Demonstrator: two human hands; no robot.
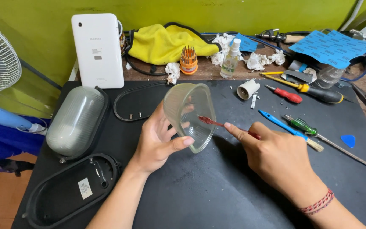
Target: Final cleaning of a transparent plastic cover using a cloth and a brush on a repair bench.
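Holding a clear ribbed lamp cover (190, 113) tilted on edge above the black mat (217, 186), the left hand (159, 142) grips it w/ thumb along the lower rim and fingers wrapped behind the glass, seen through it. Cover's open side faces right, toward the right hand (276, 159); its long axis runs roughly top to bottom, slightly leaning. Right hand is closed round a red toothbrush (219, 123), index finger stretched along the handle; brush lies near-horizontal, bristle head inside the cover's hollow, at or v. near the inner wall, can't tell if touching. So brush enters from the cover's right, and the right hand is the nearer one to the opening. Nothing else inside the cover. Left of the cover: a second domed lamp (77, 121) w/ its glass on, and below that an empty black oval base (70, 188). Right of the cover: screwdrivers (301, 125) and a white socket (247, 89). Behind the cover: small spray bottle (230, 59), yellow cloth (162, 42).
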